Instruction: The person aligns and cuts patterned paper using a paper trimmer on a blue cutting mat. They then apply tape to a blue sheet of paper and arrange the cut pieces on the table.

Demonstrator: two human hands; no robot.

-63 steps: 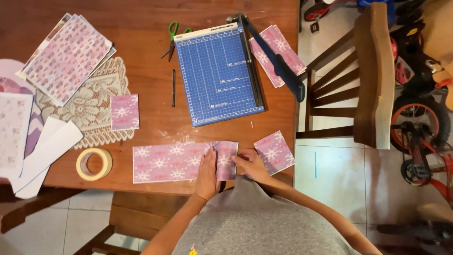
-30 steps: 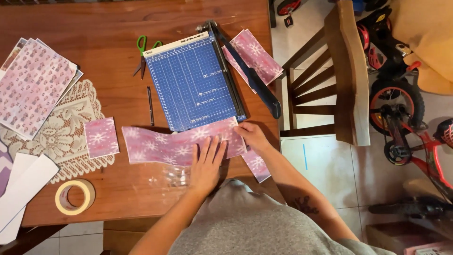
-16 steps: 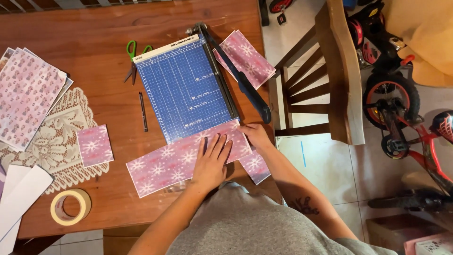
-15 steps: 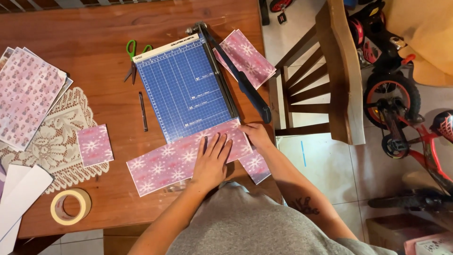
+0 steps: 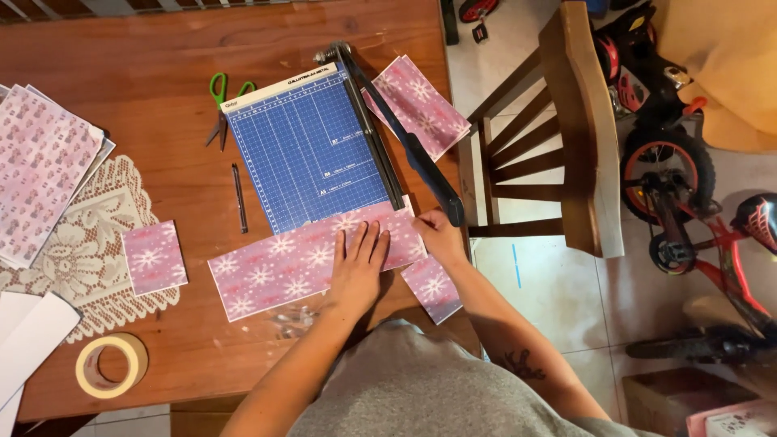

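Strip slid onto cutter; L hand flat, released; R hand grip pinching strip.

The table was reddish polished wood with a soft sheen. The strip under the left hand was matt pink paper. The cutter had a matt blue board and a black blade arm. The doily was cream lace.
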